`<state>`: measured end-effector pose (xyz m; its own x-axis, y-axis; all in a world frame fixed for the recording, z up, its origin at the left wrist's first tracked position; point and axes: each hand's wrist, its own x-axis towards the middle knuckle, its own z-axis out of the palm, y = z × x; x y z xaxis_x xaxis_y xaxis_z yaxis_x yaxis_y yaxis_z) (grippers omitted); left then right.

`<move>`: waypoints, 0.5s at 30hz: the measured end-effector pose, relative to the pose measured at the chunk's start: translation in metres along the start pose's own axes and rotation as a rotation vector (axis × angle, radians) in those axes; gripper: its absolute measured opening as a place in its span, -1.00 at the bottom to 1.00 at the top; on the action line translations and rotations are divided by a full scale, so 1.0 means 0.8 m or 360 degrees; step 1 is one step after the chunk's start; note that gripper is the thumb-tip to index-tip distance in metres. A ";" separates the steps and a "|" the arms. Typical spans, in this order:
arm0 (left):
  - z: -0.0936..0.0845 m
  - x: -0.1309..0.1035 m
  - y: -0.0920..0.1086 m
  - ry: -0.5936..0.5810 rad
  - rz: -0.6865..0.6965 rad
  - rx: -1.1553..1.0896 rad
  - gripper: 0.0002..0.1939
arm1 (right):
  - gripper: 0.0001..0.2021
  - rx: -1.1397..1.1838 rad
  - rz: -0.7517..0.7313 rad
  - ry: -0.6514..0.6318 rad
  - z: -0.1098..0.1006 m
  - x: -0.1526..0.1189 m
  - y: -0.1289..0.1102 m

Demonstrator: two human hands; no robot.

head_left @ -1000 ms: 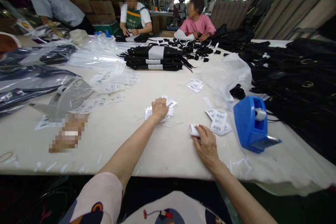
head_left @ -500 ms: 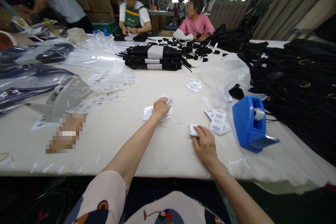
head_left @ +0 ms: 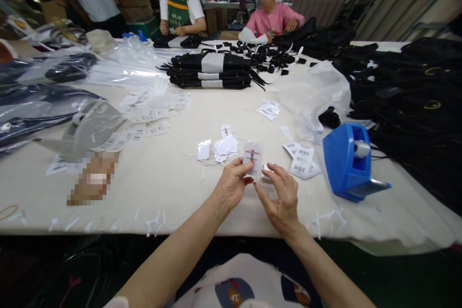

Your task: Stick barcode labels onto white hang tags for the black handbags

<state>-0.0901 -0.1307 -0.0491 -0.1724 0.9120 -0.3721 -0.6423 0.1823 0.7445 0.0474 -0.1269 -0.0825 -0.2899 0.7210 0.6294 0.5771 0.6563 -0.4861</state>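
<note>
My left hand pinches a white hang tag with a small coloured figure printed on it, in a clear sleeve. Just right of it, my right hand has its thumb and forefinger apart. A small curled white paper shows at its fingertips, partly hidden; whether the fingers touch it is unclear. Beyond my left hand lies a loose pile of sleeved hang tags, with another tag to its left. Barcode label sheets lie right of my right hand.
A blue tape dispenser stands at right and a grey one at left. Bundled black goods lie further back. A clear plastic bag and black goods cover the right side. Co-workers are across the table.
My left hand has come back from the tag pile toward my right hand, bringing one hang tag. My right hand stays near the curled paper, its thumb now apart from the forefinger.
</note>
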 end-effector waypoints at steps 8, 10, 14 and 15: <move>-0.012 -0.021 -0.024 -0.0155 0.0123 0.0153 -0.70 | -0.92 0.0010 -0.0033 0.0119 -0.009 0.003 0.006; -0.020 -0.022 -0.018 -0.0140 0.0008 0.0135 -0.61 | -0.87 -0.0125 -0.0204 0.0081 -0.018 0.000 0.009; -0.042 -0.026 -0.010 -0.0136 -0.0501 0.0007 -0.61 | -0.79 -0.0366 -0.0394 -0.0009 -0.026 -0.013 0.020; -0.047 -0.028 -0.009 -0.0171 -0.0599 0.0001 -0.56 | -0.78 -0.0392 -0.0416 -0.0027 -0.026 -0.016 0.024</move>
<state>-0.1095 -0.1664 -0.0670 0.1544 0.8144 -0.5594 -0.6451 0.5119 0.5672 0.0781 -0.1284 -0.0869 -0.4635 0.5410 0.7017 0.6480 0.7471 -0.1480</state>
